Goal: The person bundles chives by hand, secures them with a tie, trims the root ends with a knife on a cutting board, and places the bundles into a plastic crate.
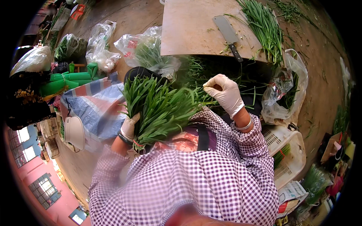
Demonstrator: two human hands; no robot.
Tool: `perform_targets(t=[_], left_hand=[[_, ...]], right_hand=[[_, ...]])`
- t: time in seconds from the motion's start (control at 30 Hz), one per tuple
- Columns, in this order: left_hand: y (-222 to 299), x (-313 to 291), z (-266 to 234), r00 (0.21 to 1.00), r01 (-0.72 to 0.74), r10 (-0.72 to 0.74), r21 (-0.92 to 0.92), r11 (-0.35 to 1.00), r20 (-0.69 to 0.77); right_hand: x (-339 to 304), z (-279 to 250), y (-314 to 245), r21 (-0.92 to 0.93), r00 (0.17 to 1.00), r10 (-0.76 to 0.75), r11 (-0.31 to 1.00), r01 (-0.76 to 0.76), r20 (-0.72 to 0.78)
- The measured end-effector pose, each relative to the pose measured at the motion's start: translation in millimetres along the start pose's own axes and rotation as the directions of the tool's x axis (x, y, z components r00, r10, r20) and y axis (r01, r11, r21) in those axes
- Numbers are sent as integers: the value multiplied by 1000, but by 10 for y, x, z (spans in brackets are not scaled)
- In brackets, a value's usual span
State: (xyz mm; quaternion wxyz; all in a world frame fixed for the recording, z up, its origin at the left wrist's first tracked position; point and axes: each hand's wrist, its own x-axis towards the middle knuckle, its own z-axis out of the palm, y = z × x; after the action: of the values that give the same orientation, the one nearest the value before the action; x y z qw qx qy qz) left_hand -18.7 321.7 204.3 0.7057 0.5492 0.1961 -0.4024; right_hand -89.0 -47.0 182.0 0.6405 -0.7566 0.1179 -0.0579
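Observation:
My left hand (129, 128), in a pale glove, is closed around the lower part of a thick bunch of long-leaved greens (162, 107). A red band (138, 144) circles the stems just below my grip, and the leaf tips fan up and to the right. My right hand (226, 93), also gloved, is raised to the right of the tips with thumb and fingers pinched together. Thin leaves pass below it; whether anything is in the pinch I cannot make out. Loose greens (196, 69) lie in the shade under the board's near edge.
Ahead is a pale board (188, 26) bearing a cleaver (228, 34) and a pile of long greens (264, 28). Clear plastic bags (151, 51) stand at front left. A striped tarp (94, 107) lies left. On the right are another bag (298, 83) and a cream crate (294, 171).

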Motion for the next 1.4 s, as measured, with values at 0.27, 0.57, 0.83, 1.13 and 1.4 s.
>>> perform_targets(t=[0.27,0.57,0.83,1.13,1.4], left_hand=[[-19,38,-20,1000,-3,2,36,999,16],[-12,34,51,999,-44,43,71,997,8],[-63,59,24,998,-33,38,78,996,-59],[-63,35,56,997,-48,52,76,996,-53],[-76,36,15,998,-46,50,85,995,-43]], right_hand=[[-63,142,-251,65,914,-365,931,359,179],[-118,435,-179,-222,887,-325,886,407,328],[-227,139,-432,-430,954,-143,868,250,264],[-391,445,-266,-336,903,-114,903,268,414],[-433,38,-236,-80,975,-56,994,75,213]])
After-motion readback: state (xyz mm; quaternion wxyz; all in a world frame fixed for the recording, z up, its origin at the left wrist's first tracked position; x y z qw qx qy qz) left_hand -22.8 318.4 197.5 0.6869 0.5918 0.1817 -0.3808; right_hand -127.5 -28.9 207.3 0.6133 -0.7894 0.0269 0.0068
